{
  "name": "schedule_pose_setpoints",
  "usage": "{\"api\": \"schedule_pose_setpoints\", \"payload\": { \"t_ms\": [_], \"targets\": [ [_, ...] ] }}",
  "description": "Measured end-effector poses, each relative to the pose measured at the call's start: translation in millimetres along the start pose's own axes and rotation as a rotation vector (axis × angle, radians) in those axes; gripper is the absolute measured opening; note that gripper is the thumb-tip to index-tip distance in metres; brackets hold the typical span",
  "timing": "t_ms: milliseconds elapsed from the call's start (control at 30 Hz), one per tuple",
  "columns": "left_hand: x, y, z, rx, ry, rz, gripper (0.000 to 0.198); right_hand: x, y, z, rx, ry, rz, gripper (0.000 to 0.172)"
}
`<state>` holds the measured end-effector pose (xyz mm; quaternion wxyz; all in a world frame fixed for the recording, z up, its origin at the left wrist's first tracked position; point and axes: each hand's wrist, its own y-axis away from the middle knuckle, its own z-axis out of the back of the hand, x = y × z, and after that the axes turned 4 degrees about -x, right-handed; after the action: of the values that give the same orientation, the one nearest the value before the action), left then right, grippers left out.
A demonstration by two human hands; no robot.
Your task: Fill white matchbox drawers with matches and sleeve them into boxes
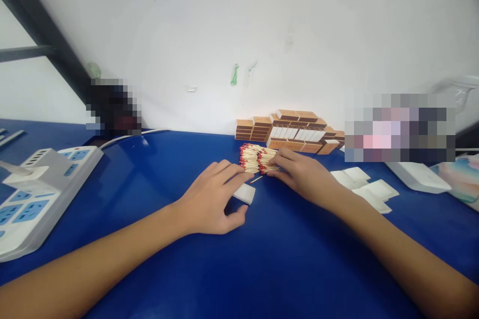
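A pile of red-tipped matches [253,157] lies on the blue table [262,269] in front of a stack of brown matchboxes [288,132]. My left hand [211,197] rests on the table with its fingers curled round a small white matchbox tray [245,193], fingertips near the pile. My right hand [303,174] lies palm down to the right, its fingertips pinched on matches at the pile's right side. One loose match [256,179] lies between the hands.
Several empty white trays [368,187] lie right of my right hand. A white power strip with blue sockets [33,194] fills the left side. A white wall stands behind the boxes. A white flat object [419,175] sits far right.
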<state>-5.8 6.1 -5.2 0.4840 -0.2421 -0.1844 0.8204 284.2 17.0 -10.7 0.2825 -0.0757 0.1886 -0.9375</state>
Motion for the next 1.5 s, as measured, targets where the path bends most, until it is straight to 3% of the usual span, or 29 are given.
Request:
{"api": "schedule_pose_setpoints", "payload": {
  "t_ms": [100, 267, 500, 800, 933, 1500],
  "targets": [
    [6.4, -1.0, 1.9, 0.037, -0.055, 0.028, 0.054, 2.9, 0.0, 1.7, 0.018, 0.063, 0.034, 0.020],
    [10.2, -0.7, -1.5, 0.086, 0.001, 0.037, 0.028, 10.5, 0.8, 7.0, 0.058, 0.113, 0.039, 0.011],
    [7.4, 2.2, -7.0, 0.094, 0.112, 0.040, 0.033, 20.1, -1.3, 13.6, 0.151, 0.115, -0.017, 0.010],
    [8.2, 2.5, -8.9, 0.081, 0.110, 0.013, 0.034, 38.1, -0.1, 17.1, 0.204, 0.325, 0.025, 0.009],
    [7.2, 2.3, -8.2, 0.086, 0.099, 0.005, 0.034, 48.7, -0.3, 18.3, 0.252, 0.376, 0.023, 0.021],
    [7.4, 3.2, -9.0, 0.077, 0.098, 0.001, 0.033, 51.9, 3.7, 13.3, 0.178, 0.457, 0.030, 0.018]
  ]
}}
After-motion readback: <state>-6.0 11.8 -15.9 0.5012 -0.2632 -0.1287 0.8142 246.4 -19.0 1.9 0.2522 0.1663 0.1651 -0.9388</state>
